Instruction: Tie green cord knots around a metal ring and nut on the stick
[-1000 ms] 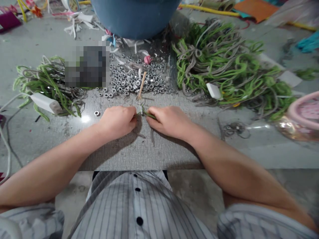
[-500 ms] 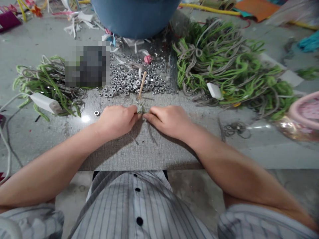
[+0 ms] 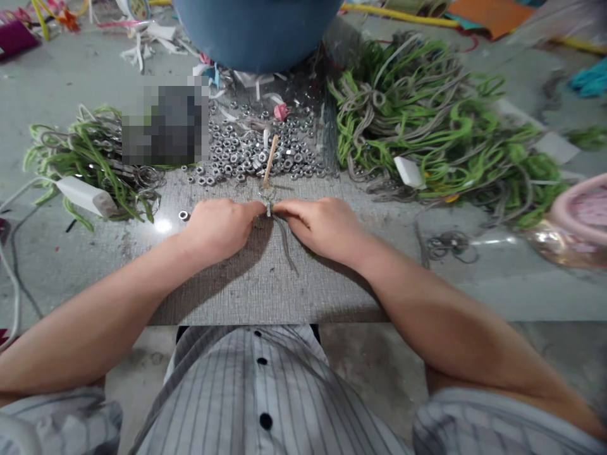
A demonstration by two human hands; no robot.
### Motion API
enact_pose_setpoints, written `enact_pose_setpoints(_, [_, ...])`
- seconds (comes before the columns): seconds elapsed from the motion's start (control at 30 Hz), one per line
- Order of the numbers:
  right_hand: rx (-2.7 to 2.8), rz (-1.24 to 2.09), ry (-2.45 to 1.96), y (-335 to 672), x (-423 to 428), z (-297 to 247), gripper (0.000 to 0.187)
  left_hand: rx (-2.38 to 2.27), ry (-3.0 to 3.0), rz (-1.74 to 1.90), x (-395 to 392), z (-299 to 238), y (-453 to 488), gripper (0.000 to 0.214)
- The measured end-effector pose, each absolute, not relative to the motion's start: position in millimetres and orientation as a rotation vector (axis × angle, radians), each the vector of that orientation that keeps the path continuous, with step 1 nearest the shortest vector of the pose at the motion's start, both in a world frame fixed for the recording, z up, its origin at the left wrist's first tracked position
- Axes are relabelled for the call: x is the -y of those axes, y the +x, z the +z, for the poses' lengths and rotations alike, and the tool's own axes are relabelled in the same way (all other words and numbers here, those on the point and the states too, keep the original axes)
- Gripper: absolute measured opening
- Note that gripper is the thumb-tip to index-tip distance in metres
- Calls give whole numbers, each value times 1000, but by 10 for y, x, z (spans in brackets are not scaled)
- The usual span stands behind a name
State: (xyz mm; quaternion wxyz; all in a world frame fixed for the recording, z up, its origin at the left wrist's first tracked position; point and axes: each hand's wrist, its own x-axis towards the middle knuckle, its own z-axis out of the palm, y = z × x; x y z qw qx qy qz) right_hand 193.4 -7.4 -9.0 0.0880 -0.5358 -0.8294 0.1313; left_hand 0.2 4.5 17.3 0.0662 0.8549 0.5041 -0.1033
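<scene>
Close together at the middle of the table, my left hand (image 3: 220, 227) and my right hand (image 3: 320, 224) are both closed in a pinch on a thin grey-green cord. A grey tail of the cord (image 3: 288, 249) hangs toward me from under my right fingertips. Between the fingertips is a small pale, shiny piece (image 3: 269, 209) that I cannot make out clearly. Just beyond them lies a thin metal ring (image 3: 265, 192), touching the lower end of a wooden stick (image 3: 270, 161). One loose hex nut (image 3: 184, 215) sits beside my left wrist.
Many metal nuts (image 3: 230, 151) spread beyond my hands, below a blue tub (image 3: 258, 38). Green and grey cords (image 3: 408, 120) heap at the right; a smaller bundle of cords (image 3: 95, 145) lies left, with a white block (image 3: 88, 194) on a cable. A pink basket (image 3: 581, 202) stands far right.
My fingertips have risen slightly, away from me, and the pale piece between them shows more. The cord's left tail is no longer visible; the right tail still hangs down.
</scene>
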Motion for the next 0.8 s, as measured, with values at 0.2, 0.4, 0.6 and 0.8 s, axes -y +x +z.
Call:
enact_pose_setpoints(0.2, [2493, 413, -1599, 1933, 71, -42, 40, -1529, 2572, -369, -48, 185, -18, 47])
enact_pose_setpoints(0.4, [2504, 455, -1594, 1945, 67, -46, 40, -1504, 2611, -368, -38, 197, -18, 49])
enact_pose_setpoints(0.6, [2422, 466, -1656, 1905, 69, -64, 30, -1579, 2534, -247, -41, 182, -3, 41])
enact_pose_setpoints(0.8, [2450, 438, -1737, 1865, 67, -44, 26, -1562, 2501, -267, -44, 152, 7, 39])
